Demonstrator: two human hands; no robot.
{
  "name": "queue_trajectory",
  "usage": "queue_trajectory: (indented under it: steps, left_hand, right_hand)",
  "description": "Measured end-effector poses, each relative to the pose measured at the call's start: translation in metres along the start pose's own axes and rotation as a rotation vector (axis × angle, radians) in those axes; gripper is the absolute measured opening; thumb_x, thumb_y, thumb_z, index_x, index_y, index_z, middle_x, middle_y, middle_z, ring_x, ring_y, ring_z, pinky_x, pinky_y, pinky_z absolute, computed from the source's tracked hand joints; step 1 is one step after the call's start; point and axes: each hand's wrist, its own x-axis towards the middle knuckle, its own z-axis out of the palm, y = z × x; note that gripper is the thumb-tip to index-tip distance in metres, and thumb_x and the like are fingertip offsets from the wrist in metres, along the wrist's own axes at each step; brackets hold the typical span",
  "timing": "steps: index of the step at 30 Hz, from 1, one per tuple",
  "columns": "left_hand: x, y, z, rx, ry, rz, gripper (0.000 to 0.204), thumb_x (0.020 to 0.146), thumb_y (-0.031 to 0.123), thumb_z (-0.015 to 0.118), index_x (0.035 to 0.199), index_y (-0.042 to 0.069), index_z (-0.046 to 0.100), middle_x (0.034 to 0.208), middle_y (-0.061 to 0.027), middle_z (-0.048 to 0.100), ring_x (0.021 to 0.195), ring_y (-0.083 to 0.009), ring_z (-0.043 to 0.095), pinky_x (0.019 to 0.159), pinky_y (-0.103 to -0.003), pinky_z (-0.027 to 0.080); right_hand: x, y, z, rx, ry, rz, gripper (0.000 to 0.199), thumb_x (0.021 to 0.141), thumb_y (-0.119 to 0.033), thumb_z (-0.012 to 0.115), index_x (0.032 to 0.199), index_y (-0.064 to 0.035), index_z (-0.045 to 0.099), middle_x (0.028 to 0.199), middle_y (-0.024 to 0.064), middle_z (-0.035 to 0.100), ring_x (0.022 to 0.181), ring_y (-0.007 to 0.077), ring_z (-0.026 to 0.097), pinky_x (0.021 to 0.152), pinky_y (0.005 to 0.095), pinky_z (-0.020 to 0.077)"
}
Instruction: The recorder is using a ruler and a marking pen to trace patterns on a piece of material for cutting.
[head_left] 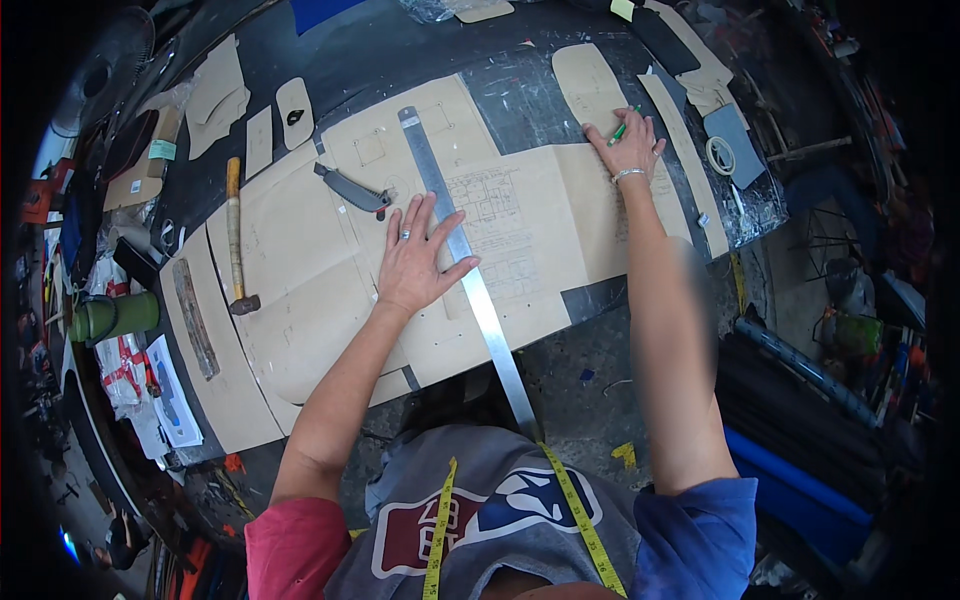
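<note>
My left hand (415, 258) lies flat with fingers spread on a large tan paper pattern (300, 270), its fingertips touching a long metal ruler (462, 260) that runs diagonally across the sheet. My right hand (630, 145) is stretched far forward, gripping a green pen (622, 128), palm down on the far part of the tan pattern. The sheet under both hands carries pencilled grids and lines. A yellow tape measure (578, 520) hangs round my neck.
A hammer (236, 235) with a wooden handle lies left on the paper. A grey folding knife (352, 187) rests near the ruler's top. Tan cut-outs (215, 95), a tape roll (720, 155), a green cup (115, 316) and clutter ring the dark table (400, 50).
</note>
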Motion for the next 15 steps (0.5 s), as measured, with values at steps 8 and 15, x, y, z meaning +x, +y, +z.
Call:
queue_trajectory:
  steps: [8, 15]
  left_hand:
    - [-0.004, -0.001, 0.0, -0.008, 0.015, 0.005, 0.076, 0.089, 0.072, 0.059, 0.149, 0.025, 0.054, 0.165, -0.0197, 0.03, 0.156, -0.035, 0.023, 0.128, -0.054, 0.011]
    - [0.001, -0.003, -0.004, -0.057, 0.039, 0.039, 0.07, 0.089, 0.064, 0.064, 0.147, 0.025, 0.056, 0.163, -0.0211, 0.033, 0.155, -0.0369, 0.025, 0.127, -0.056, 0.014]
  right_hand:
    - [-0.002, 0.001, 0.003, -0.005, 0.0, -0.014, 0.085, 0.075, -0.074, 0.07, 0.141, -0.0226, 0.056, 0.159, 0.0083, 0.046, 0.156, 0.0323, 0.025, 0.125, 0.0631, 0.0065]
    - [0.011, 0.018, 0.015, -0.029, 0.155, -0.12, 0.088, 0.074, -0.082, 0.067, 0.138, -0.0218, 0.058, 0.151, 0.0085, 0.054, 0.151, 0.0329, 0.034, 0.122, 0.0652, 0.0163]
